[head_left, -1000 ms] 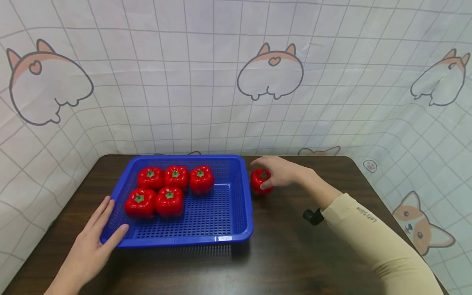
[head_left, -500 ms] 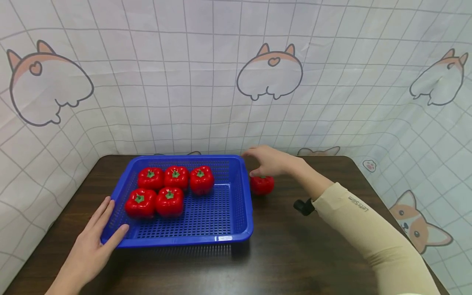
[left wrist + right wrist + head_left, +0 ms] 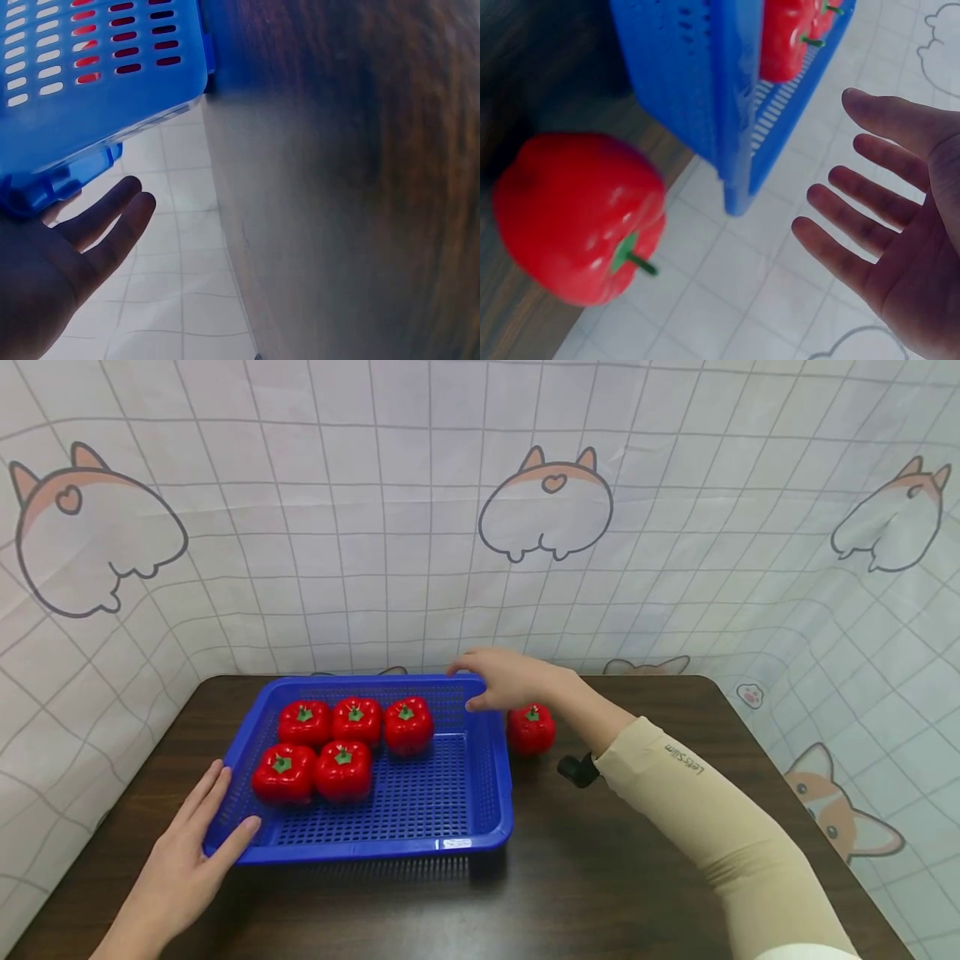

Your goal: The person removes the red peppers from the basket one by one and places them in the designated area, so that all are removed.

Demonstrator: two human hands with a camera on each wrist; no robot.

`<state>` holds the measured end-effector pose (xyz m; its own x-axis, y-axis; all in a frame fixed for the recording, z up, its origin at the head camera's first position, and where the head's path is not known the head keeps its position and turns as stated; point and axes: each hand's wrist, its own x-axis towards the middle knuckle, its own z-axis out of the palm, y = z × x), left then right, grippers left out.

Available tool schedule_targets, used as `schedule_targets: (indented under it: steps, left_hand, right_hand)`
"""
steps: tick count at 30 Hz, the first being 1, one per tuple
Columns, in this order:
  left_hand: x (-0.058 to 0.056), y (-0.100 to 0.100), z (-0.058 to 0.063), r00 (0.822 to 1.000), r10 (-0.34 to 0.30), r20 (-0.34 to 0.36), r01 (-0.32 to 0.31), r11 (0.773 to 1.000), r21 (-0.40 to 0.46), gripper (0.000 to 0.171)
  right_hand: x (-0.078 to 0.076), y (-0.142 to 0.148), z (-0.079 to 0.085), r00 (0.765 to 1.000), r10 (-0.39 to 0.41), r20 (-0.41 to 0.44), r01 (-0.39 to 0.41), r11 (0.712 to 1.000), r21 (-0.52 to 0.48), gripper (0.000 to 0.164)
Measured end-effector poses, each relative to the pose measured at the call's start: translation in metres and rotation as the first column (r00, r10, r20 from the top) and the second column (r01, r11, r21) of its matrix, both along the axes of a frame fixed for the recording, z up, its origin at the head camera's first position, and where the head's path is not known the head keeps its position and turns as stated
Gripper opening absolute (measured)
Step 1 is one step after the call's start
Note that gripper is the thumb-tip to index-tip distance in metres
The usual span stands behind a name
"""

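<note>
My left hand [image 3: 180, 856] rests at the left rim of a blue plastic basket [image 3: 491, 777], its fingers straight along the side and the thumb over the front corner. Several glossy red bell peppers [image 3: 283, 774] with green stems sit in the basket's left and middle part. My right hand [image 3: 506, 678], fingers spread and holding nothing, hovers over the basket's back right corner. Just outside the right wall, one more red bell pepper [image 3: 531, 731] stands on the table; the right wrist view shows this pepper [image 3: 585, 217] apart from the right fingers [image 3: 847, 214].
A dark wooden table [image 3: 600, 877] carries the basket. Behind and beside it hangs a white gridded cloth [image 3: 412, 568] with cartoon dogs. A small black device [image 3: 577, 770] is on the right wrist, at the end of the pale sleeve [image 3: 697, 810].
My right hand has lifted off the lone bell pepper and moved left, over the basket's back right corner. The pepper stays on the table. My left hand has kept its place.
</note>
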<state>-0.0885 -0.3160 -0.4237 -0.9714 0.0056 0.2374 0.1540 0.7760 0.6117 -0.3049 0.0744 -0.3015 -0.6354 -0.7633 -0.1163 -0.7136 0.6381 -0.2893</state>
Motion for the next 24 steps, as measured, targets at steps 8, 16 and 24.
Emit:
schedule_targets:
  steps: [8,16,24]
  left_hand:
    - [0.000,0.001,-0.001,1.000,0.003,0.002,-0.003,1.000,-0.002,0.077]
    - [0.000,0.002,0.001,1.000,0.009,0.000,-0.009,1.000,-0.006,0.077]
    - [-0.001,0.004,0.000,1.000,0.014,-0.006,-0.014,1.000,0.003,0.076]
  right_hand:
    - [-0.003,-0.026,-0.004,0.997,0.066,-0.040,-0.064,0.997,0.033,0.051]
    - [-0.001,-0.054,-0.009,0.996,0.086,-0.011,-0.085,0.995,0.051,0.052]
    - [0.001,-0.077,-0.014,0.994,0.108,0.022,-0.109,0.991,0.079,0.053]
